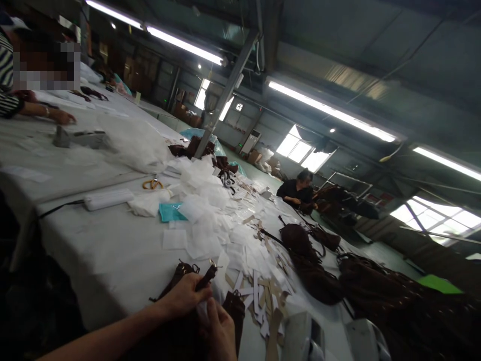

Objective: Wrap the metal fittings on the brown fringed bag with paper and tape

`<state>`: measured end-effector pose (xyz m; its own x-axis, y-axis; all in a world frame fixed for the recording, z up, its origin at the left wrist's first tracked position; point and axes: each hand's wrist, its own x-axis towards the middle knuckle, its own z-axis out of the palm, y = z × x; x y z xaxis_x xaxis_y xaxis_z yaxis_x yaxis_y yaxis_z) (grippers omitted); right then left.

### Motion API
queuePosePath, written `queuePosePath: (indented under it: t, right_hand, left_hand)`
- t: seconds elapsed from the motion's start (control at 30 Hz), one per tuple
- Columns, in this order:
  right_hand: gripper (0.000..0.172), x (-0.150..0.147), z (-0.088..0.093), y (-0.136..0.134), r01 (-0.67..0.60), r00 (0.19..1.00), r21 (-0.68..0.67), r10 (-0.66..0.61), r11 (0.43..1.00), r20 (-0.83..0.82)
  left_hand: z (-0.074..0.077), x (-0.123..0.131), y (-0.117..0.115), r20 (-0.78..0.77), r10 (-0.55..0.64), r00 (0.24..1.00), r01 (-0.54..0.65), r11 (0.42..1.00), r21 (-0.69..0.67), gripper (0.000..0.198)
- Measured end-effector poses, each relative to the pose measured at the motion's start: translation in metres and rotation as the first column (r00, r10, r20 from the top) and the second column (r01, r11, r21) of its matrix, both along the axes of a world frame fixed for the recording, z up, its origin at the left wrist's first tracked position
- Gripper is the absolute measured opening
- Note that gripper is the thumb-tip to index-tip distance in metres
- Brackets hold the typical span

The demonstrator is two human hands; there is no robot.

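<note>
My left hand is closed in a pinch on a dark brown strap with a small metal clasp at its tip, held just above the white table. My right hand sits right below it at the frame's bottom edge, fingers curled against a dark brown bag piece; what it grips is hidden. A second brown strap end lies behind my left hand. White and tan paper strips are scattered just to the right.
Heaps of white fabric pieces, orange-handled scissors, a teal pouch and a white roll lie farther along the table. Brown bags pile up at right. A seated person works far off; another person's arm rests at upper left.
</note>
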<state>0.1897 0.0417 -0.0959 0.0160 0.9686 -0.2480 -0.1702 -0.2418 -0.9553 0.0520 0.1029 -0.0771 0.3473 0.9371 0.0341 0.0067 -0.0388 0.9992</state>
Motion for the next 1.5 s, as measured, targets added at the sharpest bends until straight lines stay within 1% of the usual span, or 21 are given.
queuePosePath:
  t: [0.03, 0.07, 0.13, 0.2, 0.3, 0.37, 0.47, 0.57, 0.67, 0.73, 0.77, 0.83, 0.9, 0.93, 1.1, 1.23, 1.37, 1.5]
  right_hand:
    - [0.051, -0.003, 0.001, 0.000, -0.001, 0.999, 0.009, 0.002, 1.000, -0.042]
    - [0.049, -0.003, 0.003, 0.001, 0.018, 0.999, 0.015, -0.017, 1.000, -0.037]
    - [0.047, -0.002, 0.006, 0.002, 0.088, 0.994, 0.015, -0.089, 0.996, 0.058]
    - [0.048, 0.000, 0.008, 0.001, 0.124, 0.983, 0.011, -0.124, 0.992, 0.135]
    - [0.049, -0.001, 0.012, 0.001, 0.099, 0.984, 0.013, -0.100, 0.995, 0.147]
    - [0.050, -0.002, 0.013, 0.001, 0.089, 0.983, 0.022, -0.091, 0.996, 0.157]
    - [0.052, -0.003, 0.009, 0.003, 0.082, 0.982, 0.028, -0.086, 0.996, 0.166]
    - [0.054, -0.002, 0.002, 0.005, 0.107, 0.990, 0.001, -0.107, 0.994, 0.089]
    - [0.044, -0.001, -0.002, 0.006, 0.066, 0.996, -0.022, -0.067, 0.998, -0.058]
    - [0.040, 0.000, -0.003, 0.005, 0.044, 0.994, -0.026, -0.046, 0.999, -0.100]
    - [0.041, 0.001, -0.003, 0.005, 0.062, 0.995, -0.028, -0.064, 0.998, -0.081]
    - [0.044, 0.004, -0.005, 0.005, 0.136, 0.991, -0.017, -0.135, 0.991, 0.020]
    - [0.044, 0.006, -0.007, 0.004, 0.198, 0.975, -0.005, -0.196, 0.980, 0.106]
    - [0.043, 0.006, -0.008, 0.003, 0.210, 0.972, -0.003, -0.209, 0.978, 0.106]
    - [0.045, 0.005, -0.007, 0.002, 0.180, 0.979, 0.001, -0.179, 0.984, -0.095]
    - [0.046, 0.002, -0.010, 0.005, 0.172, 0.975, -0.011, -0.172, 0.985, -0.141]
    - [0.044, 0.001, -0.014, 0.006, 0.183, 0.964, -0.048, -0.188, 0.982, -0.188]
    - [0.041, 0.000, -0.011, 0.005, 0.175, 0.956, -0.071, -0.186, 0.982, -0.227]
  left_hand:
    - [0.000, 0.000, -0.001, -0.009, 0.001, 1.000, -0.001, 1.000, 0.008, 0.027]
    - [-0.001, 0.000, -0.001, -0.017, -0.001, 1.000, 0.001, 1.000, 0.008, 0.028]
    - [-0.004, -0.001, 0.000, -0.026, -0.027, 0.999, 0.026, 1.000, -0.013, 0.025]
    - [-0.008, -0.003, 0.002, -0.029, -0.077, 0.997, 0.076, 0.996, -0.048, 0.022]
    - [-0.016, -0.002, 0.006, -0.030, -0.131, 0.991, 0.128, 0.988, -0.089, 0.024]
    - [-0.020, 0.000, 0.007, -0.035, -0.128, 0.991, 0.124, 0.988, -0.091, 0.027]
    - [-0.023, 0.004, 0.007, -0.047, -0.106, 0.993, 0.103, 0.993, -0.064, 0.028]
    - [-0.021, 0.005, 0.007, -0.061, -0.093, 0.994, 0.092, 0.995, -0.025, 0.029]
    - [-0.018, 0.003, 0.006, -0.068, -0.092, 0.993, 0.092, 0.996, -0.004, 0.032]
    - [-0.015, 0.000, 0.005, -0.067, -0.111, 0.992, 0.111, 0.994, -0.017, 0.035]
    - [-0.014, -0.002, 0.005, -0.065, -0.131, 0.989, 0.129, 0.991, -0.029, 0.037]
    - [-0.011, -0.007, 0.005, -0.056, -0.186, 0.981, 0.183, 0.982, -0.055, 0.038]
    - [-0.009, -0.011, 0.004, -0.042, -0.240, 0.970, 0.236, 0.969, -0.077, 0.034]
    - [-0.008, -0.012, 0.005, -0.033, -0.258, 0.965, 0.255, 0.963, -0.086, 0.031]
    - [-0.011, -0.013, 0.006, -0.004, -0.260, 0.966, 0.259, 0.962, -0.086, 0.023]
    - [-0.015, -0.009, 0.005, -0.022, -0.243, 0.970, 0.242, 0.969, -0.048, 0.022]
    - [-0.013, -0.008, 0.001, -0.036, -0.234, 0.972, 0.234, 0.972, 0.005, 0.022]
    - [-0.012, -0.008, -0.001, -0.045, -0.254, 0.966, 0.255, 0.966, 0.026, 0.027]
